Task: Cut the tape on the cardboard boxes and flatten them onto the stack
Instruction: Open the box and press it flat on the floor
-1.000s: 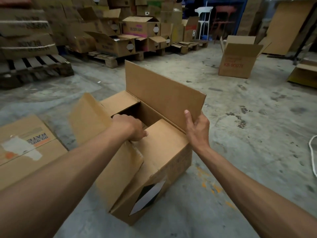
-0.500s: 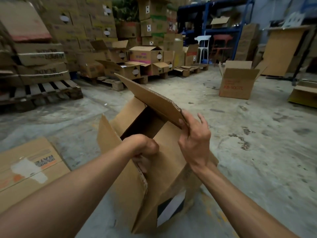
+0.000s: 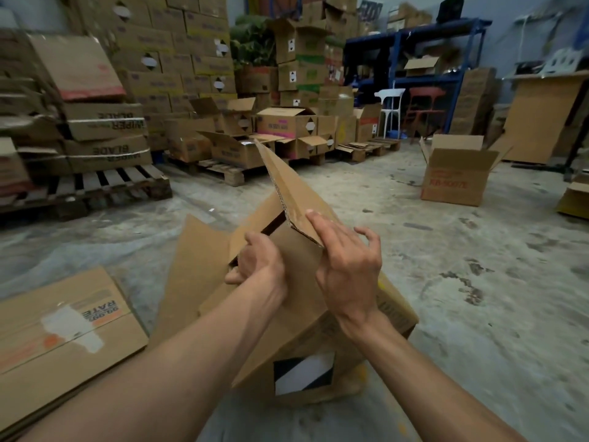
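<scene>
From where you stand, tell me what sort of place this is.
Most likely a warehouse or storeroom. Stacked cardboard boxes rise high on wooden pallets, blue metal shelving holds more cartons at the back, and the floor is bare, stained concrete.

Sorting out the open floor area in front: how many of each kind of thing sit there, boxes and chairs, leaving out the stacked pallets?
Box being held by both hands: 1
Flattened cardboard on the left: 1
Open box standing alone on the floor: 1
White chair: 1
Red chair: 1
Total: 5
</scene>
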The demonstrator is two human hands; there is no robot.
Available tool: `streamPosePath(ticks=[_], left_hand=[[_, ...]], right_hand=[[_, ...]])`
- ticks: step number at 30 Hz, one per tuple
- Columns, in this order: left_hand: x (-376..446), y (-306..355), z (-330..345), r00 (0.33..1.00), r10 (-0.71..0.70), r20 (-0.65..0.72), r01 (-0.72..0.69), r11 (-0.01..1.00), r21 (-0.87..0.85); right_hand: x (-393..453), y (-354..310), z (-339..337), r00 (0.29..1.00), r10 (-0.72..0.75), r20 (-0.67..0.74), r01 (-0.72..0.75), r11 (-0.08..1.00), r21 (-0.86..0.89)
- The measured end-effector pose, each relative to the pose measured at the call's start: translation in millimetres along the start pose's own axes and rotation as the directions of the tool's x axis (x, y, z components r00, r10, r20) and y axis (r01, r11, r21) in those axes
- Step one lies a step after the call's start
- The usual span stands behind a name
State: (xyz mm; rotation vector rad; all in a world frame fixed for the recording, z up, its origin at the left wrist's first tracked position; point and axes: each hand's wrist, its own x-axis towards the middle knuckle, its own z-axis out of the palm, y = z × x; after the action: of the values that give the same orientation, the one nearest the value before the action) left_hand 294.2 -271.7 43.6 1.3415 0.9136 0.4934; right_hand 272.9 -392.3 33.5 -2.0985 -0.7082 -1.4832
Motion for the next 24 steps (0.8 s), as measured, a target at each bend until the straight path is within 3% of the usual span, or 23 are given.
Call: streamPosePath(ticks=[5, 9, 11, 14, 17, 20, 22, 24], left_hand=[[24.8, -30.9, -26.4, 0.975, -0.21, -0.066, 0.189, 0.952, -0.242], [35.8, -70.3, -46.7, 0.961, -0.26, -0.093, 0.229, 0.939, -0.256], [42.5, -90.3, -64.2, 0.943, -0.3, -0.142, 0.259, 0.932, -0.253], [48.5, -112.5, -94.7, 0.921, -0.333, -0.204, 0.295, 0.935, -0.196], [56.8, -128.1, -114.9, 0.93, -0.286, -0.233, 0.279, 0.958, -0.061], [62.4, -132.1, -123.4, 0.98, -0.168, -0.102, 0.161, 0.984, -0.077], [62.3, -126.9, -126.2, 0.994, -0.091, 0.057, 0.098, 0.986, -0.137], [56.6, -118.6, -127.4, 0.982, -0.002, 0.19, 0.042, 0.978, -0.205]], right_hand=[[8.6, -5.5, 8.6, 0.974, -0.124, 0.187, 0.138, 0.988, -0.063], [5.8, -6.3, 14.5, 0.871, -0.215, 0.441, 0.206, 0.976, 0.068], [-12.9, -1.9, 13.2, 0.864, -0.176, 0.471, 0.148, 0.984, 0.097], [-48.6, 4.8, 8.4, 0.924, -0.114, 0.366, 0.093, 0.993, 0.073], [-90.6, 2.7, -0.2, 0.973, 0.118, 0.199, -0.134, 0.989, 0.069], [-124.8, -1.3, -13.8, 0.939, 0.339, 0.065, -0.345, 0.915, 0.21], [-145.1, -0.1, -18.5, 0.872, 0.483, 0.076, -0.481, 0.821, 0.308], [-165.9, 7.6, -17.6, 0.714, 0.682, 0.156, -0.684, 0.632, 0.366]])
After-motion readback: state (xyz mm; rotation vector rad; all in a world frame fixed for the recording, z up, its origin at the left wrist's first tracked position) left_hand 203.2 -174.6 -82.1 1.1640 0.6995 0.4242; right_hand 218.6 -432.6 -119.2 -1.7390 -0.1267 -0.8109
